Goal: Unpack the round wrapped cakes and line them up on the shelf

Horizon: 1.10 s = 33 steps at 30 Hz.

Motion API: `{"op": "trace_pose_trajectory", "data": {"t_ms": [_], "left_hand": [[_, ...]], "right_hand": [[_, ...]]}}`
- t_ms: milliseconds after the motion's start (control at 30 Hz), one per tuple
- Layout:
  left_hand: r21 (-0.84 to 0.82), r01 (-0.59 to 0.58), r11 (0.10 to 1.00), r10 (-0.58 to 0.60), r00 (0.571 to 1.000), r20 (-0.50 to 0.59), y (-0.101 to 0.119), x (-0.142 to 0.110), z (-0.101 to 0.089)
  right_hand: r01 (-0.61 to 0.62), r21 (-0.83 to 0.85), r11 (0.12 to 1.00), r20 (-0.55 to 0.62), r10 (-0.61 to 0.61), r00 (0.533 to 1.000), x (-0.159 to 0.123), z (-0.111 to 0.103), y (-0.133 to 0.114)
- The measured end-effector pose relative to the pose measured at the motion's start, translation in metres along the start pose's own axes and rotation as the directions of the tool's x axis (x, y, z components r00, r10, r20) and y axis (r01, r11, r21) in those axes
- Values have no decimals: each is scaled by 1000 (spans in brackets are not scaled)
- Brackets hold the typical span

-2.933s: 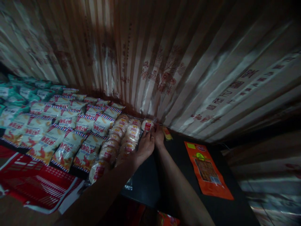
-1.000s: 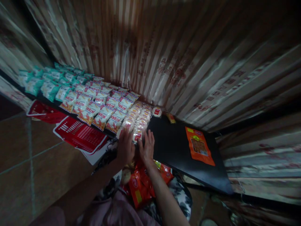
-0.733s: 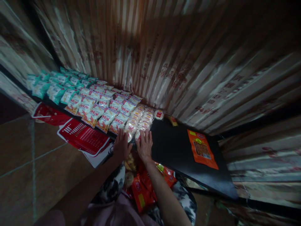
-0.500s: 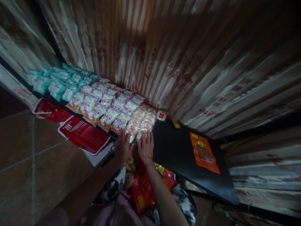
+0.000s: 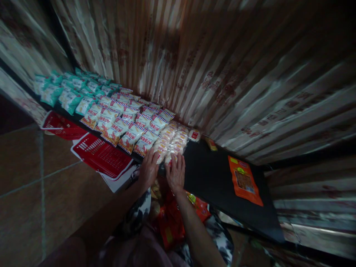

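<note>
Two rows of round white snacks in clear wrappers (image 5: 179, 140) run back from the front edge of a black shelf board (image 5: 205, 170). At the front end of the left row, my left hand (image 5: 149, 170) has its fingertips against the nearest pack. My right hand (image 5: 176, 173) lies over the front pack of the right row, fingers stretched out and slightly spread. Neither hand is closed round a pack. Left of these rows stand several white-and-orange snack bags (image 5: 130, 136), the nearest one close to my left fingers.
Teal bags (image 5: 69, 100) fill the shelf's far left. A single round pack (image 5: 194, 135), a small yellow packet (image 5: 211, 144) and an orange pouch (image 5: 244, 180) lie to the right. Red baskets (image 5: 101, 155) sit below. More orange pouches (image 5: 169, 222) are by my lap. Ribbed sheeting (image 5: 222, 74) backs the shelf.
The view has shifted slightly, so everything sits a little further right. Both hands stay at the front ends of the two rows, with little visible change.
</note>
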State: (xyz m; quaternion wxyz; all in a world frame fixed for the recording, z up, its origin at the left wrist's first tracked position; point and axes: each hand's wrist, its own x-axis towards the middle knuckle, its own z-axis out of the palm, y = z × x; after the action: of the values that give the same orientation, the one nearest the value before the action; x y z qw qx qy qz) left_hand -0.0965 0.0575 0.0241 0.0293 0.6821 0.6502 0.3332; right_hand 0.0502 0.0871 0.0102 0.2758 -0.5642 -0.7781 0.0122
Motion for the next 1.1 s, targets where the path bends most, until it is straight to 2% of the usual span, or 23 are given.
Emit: {"op": "trace_pose_trajectory", "data": {"t_ms": [367, 567, 833, 967, 1100], "left_hand": [[26, -106, 994, 102, 989, 103, -15, 7, 12], [29, -115, 993, 112, 991, 75, -13, 4, 15], [53, -165, 985, 163, 986, 34, -5, 3, 4], [81, -189, 979, 188, 982, 24, -3, -1, 1], [58, -192, 980, 194, 981, -19, -7, -9, 2]], "right_hand": [[22, -2, 1000, 0, -22, 1000, -1, 4, 0], [21, -32, 999, 36, -20, 999, -1, 3, -3], [21, -24, 999, 51, -20, 999, -1, 0, -3], [-5, -5, 1000, 4, 5, 1000, -1, -4, -2], [-46, 74, 996, -104, 53, 993, -8, -12, -6]]}}
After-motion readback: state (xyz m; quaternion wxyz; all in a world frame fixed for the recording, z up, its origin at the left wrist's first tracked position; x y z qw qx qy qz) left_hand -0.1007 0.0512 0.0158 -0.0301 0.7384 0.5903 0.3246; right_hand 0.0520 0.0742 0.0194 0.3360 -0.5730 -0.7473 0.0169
